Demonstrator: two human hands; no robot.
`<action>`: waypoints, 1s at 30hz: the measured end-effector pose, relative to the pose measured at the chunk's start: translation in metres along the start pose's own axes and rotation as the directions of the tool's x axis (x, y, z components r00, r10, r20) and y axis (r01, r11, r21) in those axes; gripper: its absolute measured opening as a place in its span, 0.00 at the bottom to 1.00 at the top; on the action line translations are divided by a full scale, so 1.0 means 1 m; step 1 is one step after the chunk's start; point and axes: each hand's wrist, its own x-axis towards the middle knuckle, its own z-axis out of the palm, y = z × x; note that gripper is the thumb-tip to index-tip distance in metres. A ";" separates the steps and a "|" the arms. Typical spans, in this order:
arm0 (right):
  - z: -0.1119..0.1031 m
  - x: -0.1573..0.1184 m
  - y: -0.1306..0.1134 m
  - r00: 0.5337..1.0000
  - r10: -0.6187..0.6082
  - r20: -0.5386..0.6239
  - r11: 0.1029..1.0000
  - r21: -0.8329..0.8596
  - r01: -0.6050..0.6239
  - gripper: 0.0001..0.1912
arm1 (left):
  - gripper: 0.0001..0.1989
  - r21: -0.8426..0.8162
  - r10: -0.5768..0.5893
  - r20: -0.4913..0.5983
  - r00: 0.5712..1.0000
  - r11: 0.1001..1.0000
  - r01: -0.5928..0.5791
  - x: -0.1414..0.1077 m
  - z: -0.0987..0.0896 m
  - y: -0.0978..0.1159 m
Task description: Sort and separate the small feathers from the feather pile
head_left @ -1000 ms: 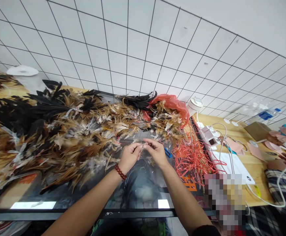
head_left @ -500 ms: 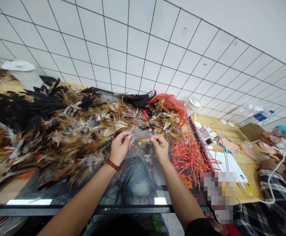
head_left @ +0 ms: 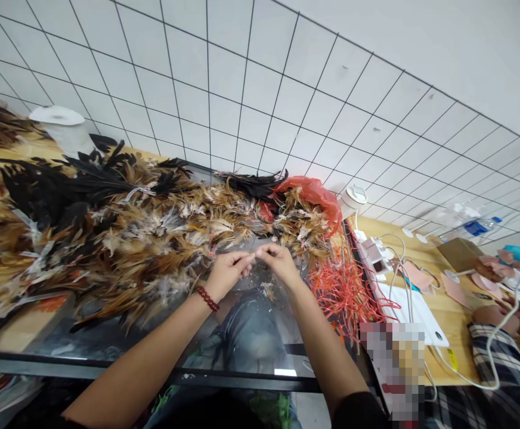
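Note:
My left hand, with a dark red bead bracelet at its wrist, is closed in a pinch. Its fingertips meet those of my right hand, which is pinched too. A tiny pale bit shows between them, too small to name. Both hands are just above the glass tabletop, close to the near edge of a large heap of brown feathers. Black feathers lie along the back of the heap. A red plastic bag with more brown feathers is beyond my right hand.
Tangled red strings lie to the right, by a power strip and a white cup. A paper roll stands at the back left. Cables cross the wooden table, where another person's plaid sleeve shows.
My hands have come together from apart, so the fingertips now meet. The view has turned slightly.

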 end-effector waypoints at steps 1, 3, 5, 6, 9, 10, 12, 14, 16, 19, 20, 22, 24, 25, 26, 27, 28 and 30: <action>0.002 0.009 -0.002 1.000 -0.017 0.002 0.997 -0.072 0.017 0.09 | 0.12 -0.070 0.014 -0.072 0.997 0.997 -0.019 0.001 -0.002 0.003; 0.010 0.027 -0.008 0.988 -0.114 0.101 0.934 -0.328 0.142 0.08 | 0.14 -0.224 0.042 -0.219 0.975 0.970 -0.092 0.002 -0.006 0.011; 0.025 0.041 -0.016 0.943 -0.175 0.283 0.751 -0.581 0.314 0.09 | 0.15 -0.340 0.057 -0.327 0.943 0.924 -0.173 0.004 -0.011 0.019; 0.033 0.046 -0.020 0.913 -0.180 0.365 0.639 -0.663 0.391 0.09 | 0.16 -0.378 0.063 -0.367 0.928 0.902 -0.211 0.005 -0.014 0.023; 0.055 0.054 -0.029 0.847 -0.143 0.512 0.395 -0.755 0.523 0.12 | 0.16 -0.431 0.066 -0.463 0.884 0.855 -0.289 0.010 -0.022 0.029; 0.060 0.054 -0.030 0.835 -0.129 0.535 0.361 -0.759 0.542 0.13 | 0.17 -0.434 0.059 -0.489 0.870 0.849 -0.302 0.012 -0.024 0.028; 0.061 0.053 -0.030 0.829 -0.129 0.544 0.354 -0.756 0.551 0.12 | 0.17 -0.434 0.039 -0.522 0.852 0.848 -0.305 0.015 -0.026 0.025; 0.056 0.048 -0.029 0.869 -0.177 0.462 0.438 -0.754 0.490 0.10 | 0.18 -0.426 0.027 -0.521 0.853 0.858 -0.287 0.017 -0.026 0.020; 0.046 0.041 -0.028 0.943 -0.206 0.260 0.653 -0.682 0.330 0.09 | 0.19 -0.413 0.018 -0.487 0.873 0.877 -0.248 0.016 -0.023 0.017; 0.035 0.026 -0.025 1.000 -0.019 0.002 0.979 -0.201 0.019 0.09 | 0.19 -0.401 -0.012 -0.391 0.920 0.902 -0.158 0.011 -0.016 0.015; 0.034 0.021 -0.024 0.998 0.055 -0.007 0.998 0.002 -0.055 0.09 | 0.20 -0.400 -0.030 -0.353 0.935 0.909 -0.122 0.009 -0.013 0.014; 0.034 0.012 -0.022 0.990 0.142 0.019 0.943 0.302 -0.141 0.08 | 0.20 -0.387 -0.068 -0.272 0.960 0.921 -0.044 0.005 -0.009 0.014; 0.037 0.005 -0.019 0.983 0.183 0.015 0.885 0.434 -0.171 0.09 | 0.20 -0.355 -0.092 -0.213 0.973 0.935 0.011 0.002 -0.006 0.012; 0.039 0.002 -0.017 0.980 0.201 0.001 0.872 0.455 -0.179 0.10 | 0.20 -0.332 -0.094 -0.197 0.976 0.943 0.024 0.002 -0.005 0.011; 0.041 0.000 -0.015 0.976 0.216 -0.020 0.869 0.460 -0.183 0.10 | 0.20 -0.303 -0.087 -0.192 0.978 0.953 0.025 0.001 -0.004 0.010; 0.043 -0.001 -0.013 0.973 0.226 -0.044 0.872 0.454 -0.182 0.11 | 0.19 -0.267 -0.073 -0.193 0.979 0.964 0.020 0.001 -0.004 0.008; 0.045 -0.002 -0.011 0.970 0.233 -0.070 0.879 0.442 -0.179 0.11 | 0.19 -0.227 -0.056 -0.197 0.979 0.974 0.010 0.002 -0.004 0.007; 0.046 -0.003 -0.008 0.964 0.243 -0.107 0.890 0.420 -0.178 0.11 | 0.18 -0.140 -0.016 -0.202 0.979 0.990 -0.013 0.003 -0.004 0.003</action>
